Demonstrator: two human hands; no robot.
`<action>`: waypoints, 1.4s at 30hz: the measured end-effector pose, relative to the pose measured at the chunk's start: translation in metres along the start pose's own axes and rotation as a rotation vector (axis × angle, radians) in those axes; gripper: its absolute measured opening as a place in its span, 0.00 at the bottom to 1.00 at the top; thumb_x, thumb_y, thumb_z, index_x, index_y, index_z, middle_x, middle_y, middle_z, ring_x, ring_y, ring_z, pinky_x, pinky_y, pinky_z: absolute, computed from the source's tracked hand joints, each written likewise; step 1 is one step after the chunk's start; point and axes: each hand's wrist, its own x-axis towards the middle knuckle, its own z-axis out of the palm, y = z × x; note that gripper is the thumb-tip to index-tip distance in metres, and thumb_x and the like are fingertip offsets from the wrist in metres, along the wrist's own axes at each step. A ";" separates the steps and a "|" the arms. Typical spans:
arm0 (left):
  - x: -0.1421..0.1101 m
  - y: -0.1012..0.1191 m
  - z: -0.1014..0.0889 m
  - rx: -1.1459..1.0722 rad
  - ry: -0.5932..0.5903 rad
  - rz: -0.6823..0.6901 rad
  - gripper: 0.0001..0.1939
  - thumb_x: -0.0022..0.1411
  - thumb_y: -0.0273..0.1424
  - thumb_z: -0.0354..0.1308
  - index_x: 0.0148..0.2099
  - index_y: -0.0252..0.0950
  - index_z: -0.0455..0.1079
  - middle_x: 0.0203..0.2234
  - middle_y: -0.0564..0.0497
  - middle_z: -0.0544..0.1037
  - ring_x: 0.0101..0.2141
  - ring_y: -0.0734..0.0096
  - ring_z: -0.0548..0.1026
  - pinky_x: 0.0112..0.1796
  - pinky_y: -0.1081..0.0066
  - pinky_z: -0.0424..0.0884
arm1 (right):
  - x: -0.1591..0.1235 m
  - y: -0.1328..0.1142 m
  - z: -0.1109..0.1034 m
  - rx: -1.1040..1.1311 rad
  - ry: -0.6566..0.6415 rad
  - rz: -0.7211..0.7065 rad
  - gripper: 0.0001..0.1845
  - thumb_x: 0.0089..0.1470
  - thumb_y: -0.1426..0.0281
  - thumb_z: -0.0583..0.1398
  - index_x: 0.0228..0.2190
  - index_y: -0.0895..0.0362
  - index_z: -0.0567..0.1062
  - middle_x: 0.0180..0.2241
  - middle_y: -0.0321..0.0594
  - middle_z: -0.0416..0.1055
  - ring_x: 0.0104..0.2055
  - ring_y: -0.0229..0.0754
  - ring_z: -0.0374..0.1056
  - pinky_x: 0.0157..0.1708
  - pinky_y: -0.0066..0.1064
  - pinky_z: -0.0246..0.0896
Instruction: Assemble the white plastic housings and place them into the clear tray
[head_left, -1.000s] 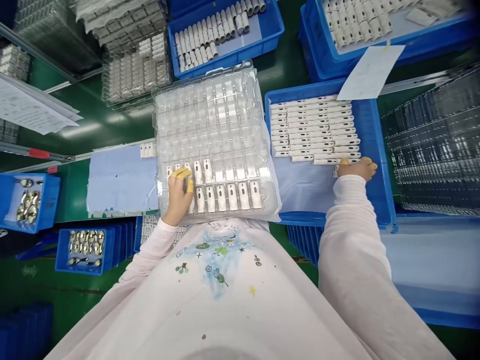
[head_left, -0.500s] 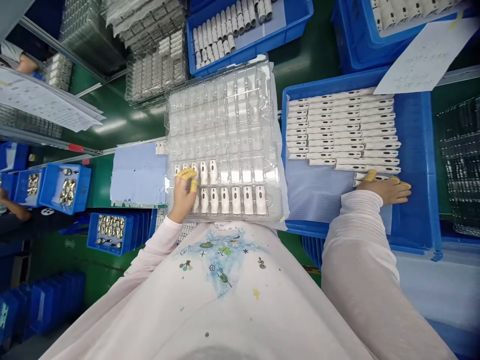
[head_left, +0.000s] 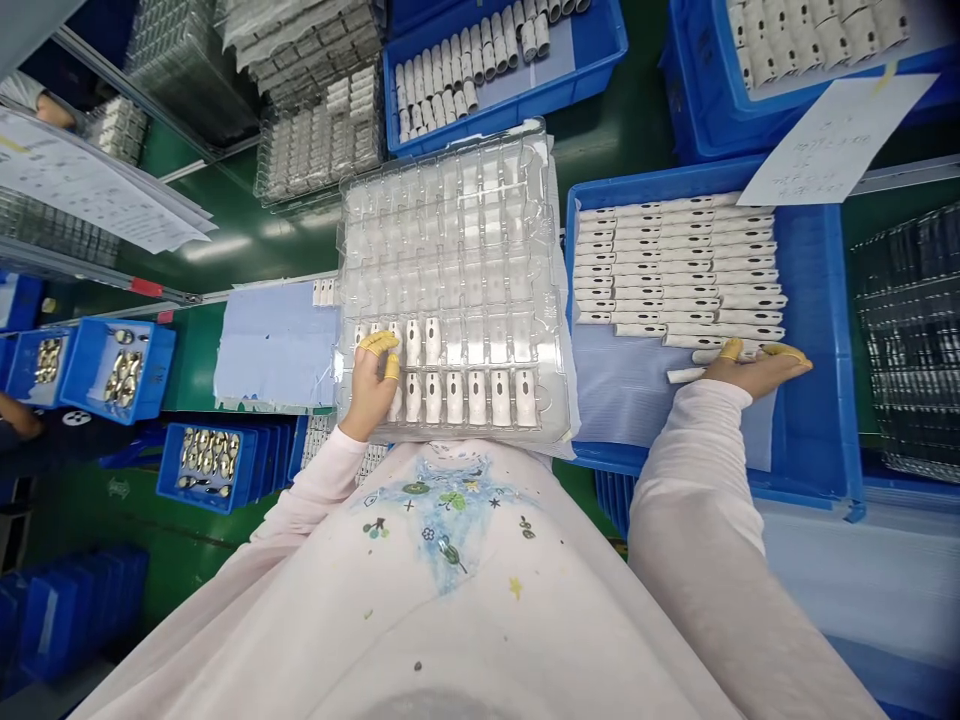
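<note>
A clear plastic blister tray (head_left: pixel 450 250) lies in front of me, with white plastic parts (head_left: pixel 465 395) standing in its two nearest rows. My left hand (head_left: pixel 373 385), with yellow finger cots, rests on the tray's near left corner, fingers curled over the parts there. To the right, a blue bin (head_left: pixel 817 330) holds rows of long white parts (head_left: pixel 675 270). My right hand (head_left: pixel 754 368) lies in that bin at the nearest row, fingers closed on a long white part (head_left: pixel 686 375).
More blue bins of white parts (head_left: pixel 480 60) stand behind. Stacks of filled clear trays (head_left: pixel 322 140) sit at the back left, dark trays (head_left: pixel 907 330) at the right. Small blue bins of metal pieces (head_left: pixel 202 460) are at the left, beside another person's arm (head_left: pixel 19 415).
My right hand has pulled one long white part out of the nearest row towards me. My left hand has stayed on the tray. The view has shifted slightly.
</note>
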 end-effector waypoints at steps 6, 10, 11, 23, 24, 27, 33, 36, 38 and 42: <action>0.001 0.030 0.010 -0.085 0.020 0.056 0.18 0.76 0.39 0.50 0.64 0.43 0.63 0.65 0.38 0.65 0.65 0.60 0.69 0.64 0.55 0.75 | -0.013 -0.064 0.014 -0.211 -0.004 -0.191 0.34 0.40 0.86 0.68 0.26 0.43 0.52 0.43 0.50 0.71 0.49 0.54 0.69 0.60 0.51 0.61; 0.007 0.068 0.014 -0.110 -0.111 0.262 0.19 0.78 0.39 0.48 0.66 0.44 0.60 0.64 0.39 0.68 0.66 0.59 0.69 0.67 0.53 0.70 | -0.071 -0.131 0.006 -0.138 -0.113 -0.419 0.29 0.39 0.77 0.75 0.29 0.47 0.62 0.34 0.37 0.67 0.36 0.44 0.66 0.42 0.41 0.68; 0.009 0.078 0.017 -0.115 -0.147 0.324 0.20 0.78 0.38 0.48 0.68 0.45 0.58 0.65 0.39 0.68 0.67 0.58 0.68 0.69 0.52 0.68 | -0.092 -0.148 0.001 -0.009 -0.178 -0.569 0.26 0.39 0.74 0.76 0.31 0.48 0.66 0.33 0.35 0.67 0.32 0.42 0.64 0.36 0.39 0.66; 0.019 0.118 0.022 -0.301 -0.138 0.675 0.29 0.81 0.36 0.39 0.78 0.42 0.39 0.68 0.34 0.67 0.69 0.52 0.68 0.65 0.47 0.70 | -0.253 -0.241 -0.026 0.631 -0.565 -1.193 0.16 0.52 0.73 0.75 0.37 0.48 0.76 0.28 0.30 0.68 0.25 0.36 0.62 0.18 0.29 0.58; 0.017 0.120 0.014 -0.337 -0.183 0.627 0.28 0.81 0.39 0.41 0.78 0.41 0.43 0.67 0.34 0.68 0.67 0.53 0.70 0.63 0.49 0.72 | -0.256 -0.245 -0.027 0.653 -0.581 -1.158 0.16 0.52 0.72 0.76 0.37 0.49 0.76 0.29 0.31 0.69 0.26 0.35 0.62 0.18 0.28 0.57; 0.009 0.128 -0.011 -0.577 -0.473 0.378 0.32 0.79 0.48 0.47 0.77 0.42 0.49 0.61 0.38 0.76 0.56 0.59 0.80 0.55 0.58 0.79 | -0.261 -0.257 -0.029 0.793 -0.616 -1.041 0.17 0.50 0.65 0.78 0.34 0.53 0.77 0.30 0.32 0.69 0.25 0.32 0.63 0.17 0.26 0.57; 0.001 0.140 -0.035 -1.127 -0.849 0.113 0.36 0.74 0.52 0.57 0.76 0.46 0.56 0.54 0.43 0.79 0.48 0.64 0.83 0.49 0.63 0.80 | -0.273 -0.273 -0.023 1.041 -0.660 -0.847 0.21 0.53 0.54 0.77 0.34 0.54 0.76 0.28 0.29 0.65 0.21 0.25 0.60 0.18 0.22 0.58; 0.000 0.140 -0.037 -1.184 -0.909 0.047 0.35 0.72 0.51 0.60 0.74 0.46 0.60 0.53 0.44 0.80 0.46 0.66 0.82 0.49 0.63 0.79 | -0.279 -0.275 -0.019 1.087 -0.718 -0.757 0.21 0.54 0.54 0.76 0.34 0.53 0.74 0.29 0.27 0.64 0.17 0.21 0.56 0.12 0.18 0.51; -0.001 0.140 -0.037 -1.212 -0.904 0.005 0.35 0.71 0.52 0.63 0.72 0.44 0.62 0.54 0.43 0.79 0.48 0.65 0.82 0.50 0.62 0.79 | -0.281 -0.277 -0.018 1.109 -0.738 -0.678 0.23 0.54 0.53 0.76 0.32 0.53 0.72 0.29 0.26 0.65 0.14 0.20 0.53 0.09 0.17 0.47; -0.003 0.141 -0.039 -1.240 -0.859 -0.100 0.36 0.67 0.52 0.67 0.69 0.41 0.64 0.58 0.41 0.78 0.54 0.60 0.80 0.54 0.61 0.77 | -0.281 -0.282 -0.017 1.157 -0.759 -0.446 0.27 0.47 0.52 0.78 0.32 0.52 0.70 0.29 0.25 0.65 0.12 0.23 0.52 0.05 0.22 0.45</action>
